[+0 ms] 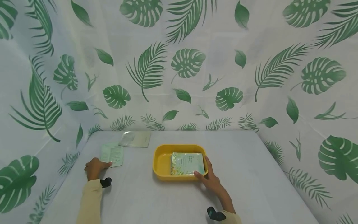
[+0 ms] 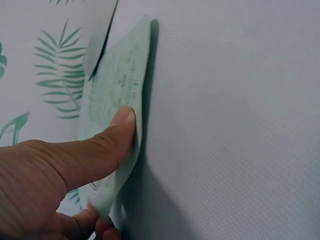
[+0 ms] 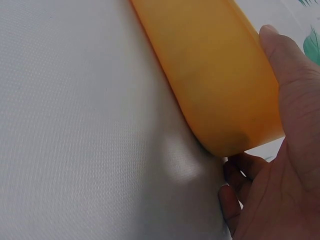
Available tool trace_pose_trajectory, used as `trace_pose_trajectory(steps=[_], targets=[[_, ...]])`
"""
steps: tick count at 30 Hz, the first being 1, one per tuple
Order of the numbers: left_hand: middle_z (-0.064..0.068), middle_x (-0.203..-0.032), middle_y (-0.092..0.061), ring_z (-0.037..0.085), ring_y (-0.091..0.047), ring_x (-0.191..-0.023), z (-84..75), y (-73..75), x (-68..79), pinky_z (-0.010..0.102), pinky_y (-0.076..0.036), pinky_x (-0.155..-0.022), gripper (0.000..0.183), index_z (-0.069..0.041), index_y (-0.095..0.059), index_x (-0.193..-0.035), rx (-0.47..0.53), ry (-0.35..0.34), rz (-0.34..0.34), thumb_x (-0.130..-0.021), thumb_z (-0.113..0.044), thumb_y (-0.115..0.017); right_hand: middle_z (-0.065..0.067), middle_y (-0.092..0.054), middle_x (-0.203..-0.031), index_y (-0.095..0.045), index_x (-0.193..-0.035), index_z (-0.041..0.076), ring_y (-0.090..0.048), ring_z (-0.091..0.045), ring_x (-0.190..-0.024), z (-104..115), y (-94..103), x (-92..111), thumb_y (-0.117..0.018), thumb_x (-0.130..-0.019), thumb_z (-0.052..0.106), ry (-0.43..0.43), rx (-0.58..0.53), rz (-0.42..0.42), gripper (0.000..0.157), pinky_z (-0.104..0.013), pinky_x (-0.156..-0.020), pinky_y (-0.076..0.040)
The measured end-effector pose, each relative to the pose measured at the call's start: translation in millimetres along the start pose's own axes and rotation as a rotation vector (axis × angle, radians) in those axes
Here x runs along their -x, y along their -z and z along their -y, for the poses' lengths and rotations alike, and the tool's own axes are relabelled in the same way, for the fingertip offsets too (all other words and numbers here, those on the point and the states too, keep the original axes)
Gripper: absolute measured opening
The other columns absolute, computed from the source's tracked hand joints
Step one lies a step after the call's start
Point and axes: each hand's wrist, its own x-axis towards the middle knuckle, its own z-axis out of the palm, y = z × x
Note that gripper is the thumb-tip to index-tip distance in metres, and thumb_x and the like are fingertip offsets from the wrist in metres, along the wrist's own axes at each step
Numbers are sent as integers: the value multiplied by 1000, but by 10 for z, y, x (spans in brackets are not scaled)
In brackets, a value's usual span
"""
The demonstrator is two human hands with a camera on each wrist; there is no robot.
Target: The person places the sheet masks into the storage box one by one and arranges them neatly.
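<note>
My left hand (image 1: 95, 168) pinches the near edge of a flat pale green sachet (image 1: 115, 151) at the left of the table. In the left wrist view the thumb lies over the printed face of the sachet (image 2: 117, 75), fingers behind its lower end, and the sachet bends slightly. My right hand (image 1: 213, 181) grips the near right corner of a yellow plastic tray (image 1: 161, 165), thumb at the rim and fingers around the side. The right wrist view shows the outer wall of the tray (image 3: 210, 70). Inside the tray, toward the right, lies another pale green sachet (image 1: 186, 163) with a leafy print.
A silvery beige sachet (image 1: 135, 139) lies at the back left, its corner next to the held green one. A white cloth covers the table (image 1: 145, 202). Leaf-patterned sheeting (image 1: 195, 102) stands behind the table and on both sides.
</note>
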Motion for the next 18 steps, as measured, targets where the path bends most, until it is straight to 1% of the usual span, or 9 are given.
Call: trace_pose_trajectory(steps=[3,5,7,9,11,13,14,16,18], targets=[[46,-114,-45,58,-43,-108,23,49,4,58,-42,-90,65,26,-46,-117,36,4,14,-84,-24,-71,-18,-12,-163,5,-155,36,-22,-60,-139,-2,-2,-8,-57,-89,60,-1,1,-2,94,-79,-101,-22],[45,-118,-47,58,-45,-110,74,98,25,59,-42,-93,62,26,-46,-118,94,-13,38,-86,-22,-67,-18,-12,-163,4,-155,36,-22,-60,-139,-9,-9,-14,-57,-89,61,-3,3,1,94,-79,-101,-22],[42,-120,-50,52,-49,-109,99,164,30,59,-41,-96,59,26,-46,-120,167,-33,67,-88,-21,-63,-19,-11,-163,5,-156,35,-22,-60,-139,-12,-5,-26,-57,-88,61,1,-2,2,95,-79,-101,-22],[36,-111,-56,45,-52,-102,145,215,37,54,-44,-91,57,25,-46,-122,243,-43,91,-90,-21,-59,-18,-10,-163,5,-156,34,-21,-59,-139,-9,0,-33,-57,-88,62,5,-3,4,96,-79,-101,-20],[27,-97,-62,35,-55,-89,195,239,45,46,-47,-81,54,23,-48,-122,320,-38,103,-91,-19,-58,-18,-9,-164,5,-156,34,-21,-59,-140,-9,7,-33,-57,-88,62,4,-1,6,96,-79,-102,-20],[17,-87,-62,23,-55,-78,235,241,54,36,-48,-70,51,22,-47,-122,390,-25,85,-91,-17,-58,-18,-10,-163,5,-156,33,-21,-59,-140,-7,18,-31,-57,-89,61,6,5,3,96,-79,-101,-19],[16,-87,-63,19,-56,-75,251,232,59,31,-47,-66,51,22,-45,-124,427,-15,64,-92,-16,-57,-19,-10,-163,5,-156,32,-22,-59,-139,-4,24,-29,-57,-89,61,7,11,1,96,-79,-101,-19],[21,-95,-63,16,-58,-73,286,214,80,27,-49,-61,54,23,-41,-128,485,-8,23,-92,-13,-57,-20,-11,-163,5,-156,31,-23,-59,-139,-4,30,-27,-58,-89,60,10,14,-6,96,-79,-101,-19],[30,-109,-58,19,-61,-78,330,198,111,25,-51,-62,59,22,-34,-134,523,4,-11,-92,-12,-57,-21,-12,-162,4,-156,30,-24,-58,-139,-21,18,-20,-58,-89,59,17,14,-11,96,-79,-101,-18]])
